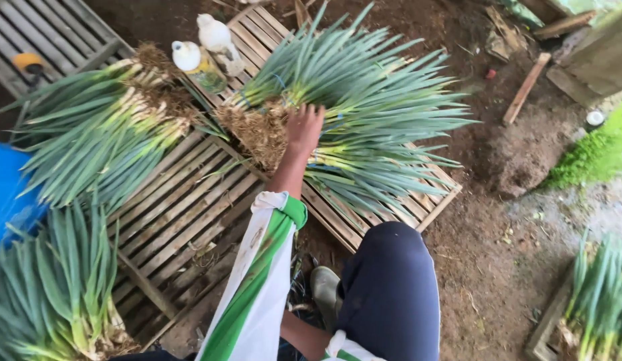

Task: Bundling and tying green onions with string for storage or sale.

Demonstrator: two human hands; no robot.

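My left hand (pixel 304 127) reaches forward with its fingers spread and rests flat on a large bundle of green onions (pixel 364 100), near the bundle's pale stems and brown roots (pixel 257 130). The bundle lies on a slatted wooden pallet (pixel 184 200). My left arm wears a white and green sleeve (pixel 257 281). My right forearm (pixel 304 334) shows at the bottom, below my bent knee in dark trousers (pixel 391 287). The right hand itself is hidden behind the left sleeve.
A second onion bundle (pixel 103 134) lies on the pallet's left; others sit at bottom left (pixel 50 287) and bottom right (pixel 598 301). Two white-capped bottles (pixel 204 53) stand at the pallet's far side. A blue container (pixel 7 194) is at left. Loose wood (pixel 525 87) lies on bare soil.
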